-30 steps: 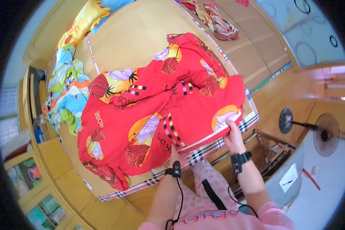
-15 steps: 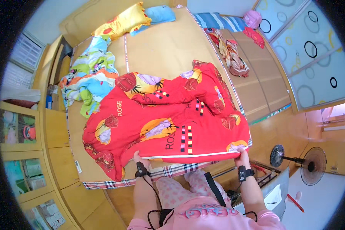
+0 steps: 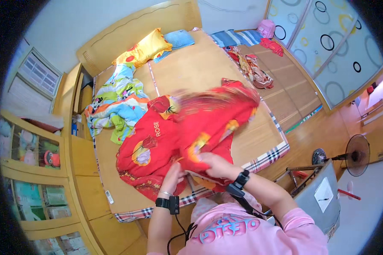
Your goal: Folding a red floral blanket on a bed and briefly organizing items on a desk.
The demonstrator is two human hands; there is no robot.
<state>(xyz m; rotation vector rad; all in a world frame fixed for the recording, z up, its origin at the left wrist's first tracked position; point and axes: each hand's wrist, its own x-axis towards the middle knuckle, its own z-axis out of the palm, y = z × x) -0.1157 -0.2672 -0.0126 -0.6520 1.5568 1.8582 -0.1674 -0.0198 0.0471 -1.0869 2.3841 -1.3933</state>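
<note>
At the near edge of the bed (image 3: 259,140), the left hand (image 3: 173,173) and right hand (image 3: 215,163) are both closed on gathered edges of the red blanket (image 3: 166,140), bringing them together, so its far half lifts blurred above the mattress.

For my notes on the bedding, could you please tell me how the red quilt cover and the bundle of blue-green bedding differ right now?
The red quilt cover is held in both hands, left hand and right hand; the blue-green bedding lies untouched. The red one is motion-blurred along its far edge; the other is sharp. The red one reaches the bed's near edge; the other sits farther up the bed. Both are crumpled and cartoon-printed.
</note>
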